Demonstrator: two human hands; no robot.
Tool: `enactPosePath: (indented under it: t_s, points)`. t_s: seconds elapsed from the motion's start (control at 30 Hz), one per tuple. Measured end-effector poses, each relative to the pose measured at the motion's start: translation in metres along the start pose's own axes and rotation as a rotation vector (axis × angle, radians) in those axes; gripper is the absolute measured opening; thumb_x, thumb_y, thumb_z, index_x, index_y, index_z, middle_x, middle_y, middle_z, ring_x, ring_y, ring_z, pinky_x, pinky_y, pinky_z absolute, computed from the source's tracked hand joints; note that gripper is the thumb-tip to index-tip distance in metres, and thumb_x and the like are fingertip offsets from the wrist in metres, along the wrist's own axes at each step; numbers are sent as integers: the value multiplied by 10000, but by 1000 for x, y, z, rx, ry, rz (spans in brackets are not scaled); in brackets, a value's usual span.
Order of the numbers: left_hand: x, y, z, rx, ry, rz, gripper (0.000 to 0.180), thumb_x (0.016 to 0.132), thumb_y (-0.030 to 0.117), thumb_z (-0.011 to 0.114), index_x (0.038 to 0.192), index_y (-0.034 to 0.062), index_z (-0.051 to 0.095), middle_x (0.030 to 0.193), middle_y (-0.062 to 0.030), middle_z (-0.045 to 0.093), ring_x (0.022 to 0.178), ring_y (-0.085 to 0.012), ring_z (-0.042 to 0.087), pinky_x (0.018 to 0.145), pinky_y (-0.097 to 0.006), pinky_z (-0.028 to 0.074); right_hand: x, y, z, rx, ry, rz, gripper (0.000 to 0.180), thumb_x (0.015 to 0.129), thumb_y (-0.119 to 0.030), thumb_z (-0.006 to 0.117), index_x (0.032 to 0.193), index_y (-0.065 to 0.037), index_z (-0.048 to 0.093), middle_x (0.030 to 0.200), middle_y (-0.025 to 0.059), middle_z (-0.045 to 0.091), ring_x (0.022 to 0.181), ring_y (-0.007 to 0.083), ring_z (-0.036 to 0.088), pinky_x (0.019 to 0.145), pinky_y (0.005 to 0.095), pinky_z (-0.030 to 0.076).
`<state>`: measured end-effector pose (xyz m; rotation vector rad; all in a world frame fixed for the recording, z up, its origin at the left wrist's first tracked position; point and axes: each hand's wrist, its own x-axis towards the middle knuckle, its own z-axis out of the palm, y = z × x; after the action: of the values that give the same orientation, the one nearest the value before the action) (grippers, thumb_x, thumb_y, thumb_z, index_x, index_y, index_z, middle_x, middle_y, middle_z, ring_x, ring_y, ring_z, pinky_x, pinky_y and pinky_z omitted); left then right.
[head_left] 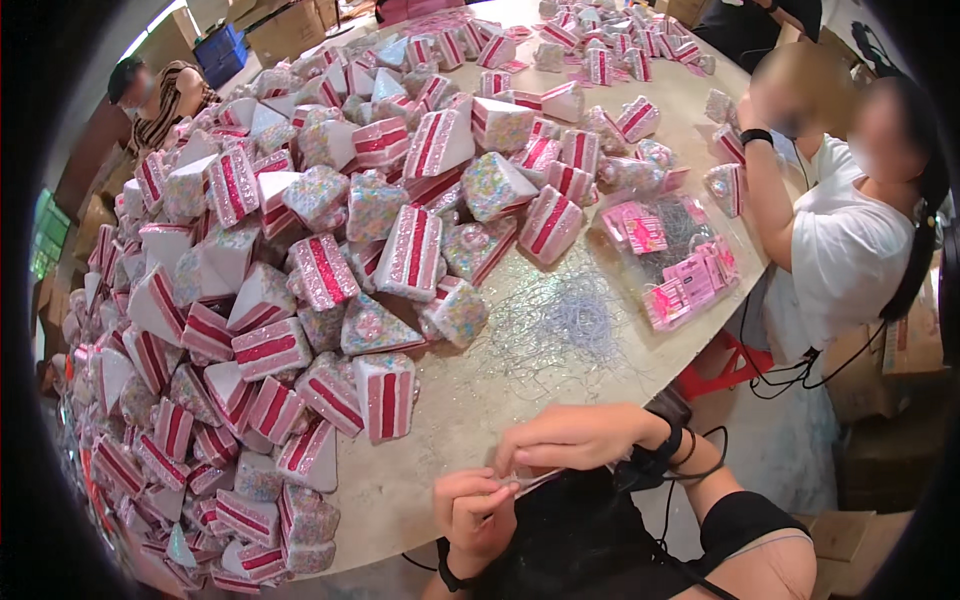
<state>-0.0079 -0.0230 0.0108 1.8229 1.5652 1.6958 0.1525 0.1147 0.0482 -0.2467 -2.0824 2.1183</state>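
Observation:
At the table's near edge, my left hand (474,514) is closed, thumb and fingers pinched together. My right hand (580,438) meets it from the right, its fingers bent down to the same spot. Between them shows a thin pale piece (540,479), too small and covered to name. Just beyond lies a loose tangle of thin silvery strings (582,318) on the table (440,470). Farther right stands a clear plastic box (655,322) holding pink cards (690,278) and more grey strings (680,222). The nearest cake-slice ornament (384,397), pink, red and white with glitter, sits left of the strings.
A high heap of similar cake-slice ornaments (320,270) covers the left and far table. At the right edge sits a person in a white top (850,230), an arm on the table. Other people sit around the far side. Cardboard boxes (285,35) and a blue crate (220,52) stand behind.

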Motion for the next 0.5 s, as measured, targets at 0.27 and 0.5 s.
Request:
enactPosePath:
  t_s: [0.27, 0.5]
  points:
    - [12, 6, -3, 40, -173, -28, 235, 745, -20, 789, 911, 62, 645, 931, -79, 639, 846, -229, 609, 730, -321, 504, -5, 5, 20, -174, 206, -11, 154, 999, -161, 471, 977, -19, 527, 733, 154, 548, 671, 325, 566, 625, 383, 445]
    - [10, 3, -5, 37, -159, -65, 255, 757, -15, 780, 987, 40, 684, 988, -91, 639, 853, -228, 610, 704, -304, 509, -8, 12, 17, -233, 187, -61, 78, 943, -84, 517, 960, -11, 537, 788, 164, 559, 717, 367, 569, 639, 410, 454]
